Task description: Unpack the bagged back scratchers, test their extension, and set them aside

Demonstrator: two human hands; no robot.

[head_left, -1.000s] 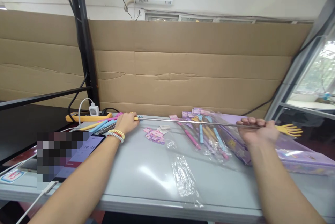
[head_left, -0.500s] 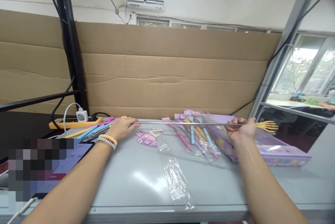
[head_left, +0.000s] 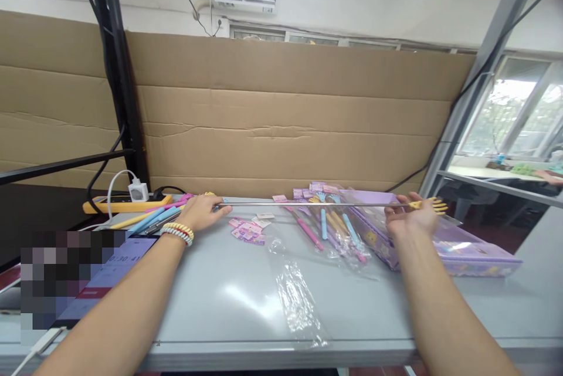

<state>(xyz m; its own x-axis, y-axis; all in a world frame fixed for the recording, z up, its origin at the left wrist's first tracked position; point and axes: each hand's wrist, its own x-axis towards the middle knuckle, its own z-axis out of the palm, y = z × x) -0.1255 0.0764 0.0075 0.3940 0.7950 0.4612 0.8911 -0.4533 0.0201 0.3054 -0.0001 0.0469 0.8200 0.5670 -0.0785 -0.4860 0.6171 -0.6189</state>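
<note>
Extended scratcher spans both hands

The left hand [head_left: 200, 213] is closed over one end of the scratcher [head_left: 299, 204]; the right hand [head_left: 412, 216] grips it beside the yellow head [head_left: 435, 206]. The rod runs level above the worktop [head_left: 220, 305], along its far edge. Judgement: any force should follow the rod's line, without bending, sparing the head's fingers.

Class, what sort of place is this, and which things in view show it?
Probably an indoor workspace, perhaps a small workshop: loose printed cards lie on a grey table, and a tall cardboard screen stands behind it.
</note>
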